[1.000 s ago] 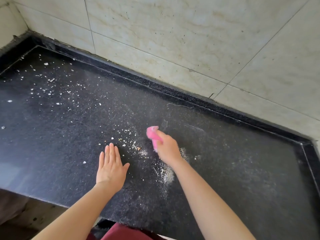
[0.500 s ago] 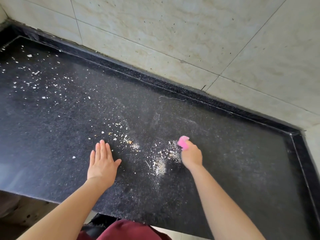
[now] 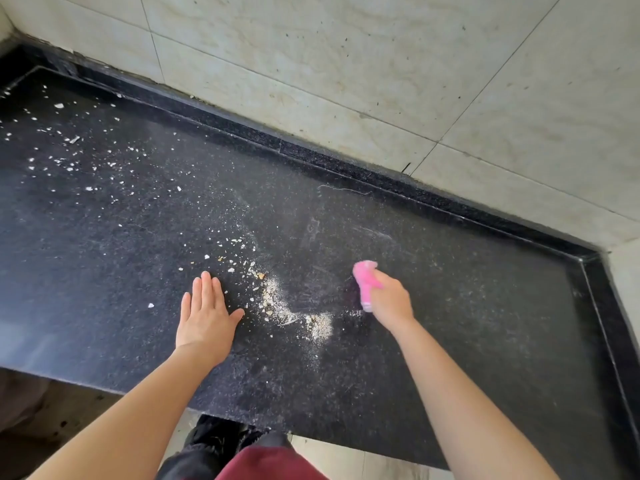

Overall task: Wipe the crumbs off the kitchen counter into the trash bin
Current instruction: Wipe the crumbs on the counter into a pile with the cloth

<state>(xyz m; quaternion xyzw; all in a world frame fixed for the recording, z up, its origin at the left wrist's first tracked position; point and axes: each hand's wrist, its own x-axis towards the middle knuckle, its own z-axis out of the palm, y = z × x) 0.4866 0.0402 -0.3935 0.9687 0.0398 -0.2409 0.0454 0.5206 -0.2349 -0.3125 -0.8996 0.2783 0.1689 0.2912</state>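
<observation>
On the counter [image 3: 104,271], left hand [image 3: 204,317] flat — fingers straight; right hand [image 3: 391,299] fingers grip pink sponge [image 3: 365,282].

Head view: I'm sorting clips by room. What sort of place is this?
Likely a kitchen: a black speckled counter against a tiled wall, strewn with crumbs, and the right hand gripping a pink cloth.

Counter [image 3: 450,341]: 1, black stone.
Hands: 2, left hand [image 3: 204,320] and right hand [image 3: 391,301], both on the counter near its front edge.
Pink cloth [image 3: 365,282]: 1, on the counter.
Crumb heaps [image 3: 273,303]: 2, mid-counter, nearly touching.
Loose crumbs [image 3: 59,106]: dozens, too many to count, thickest at the counter's far-left corner.
Wall tiles [image 3: 311,57] behind the counter: cropped, count unclear.
</observation>
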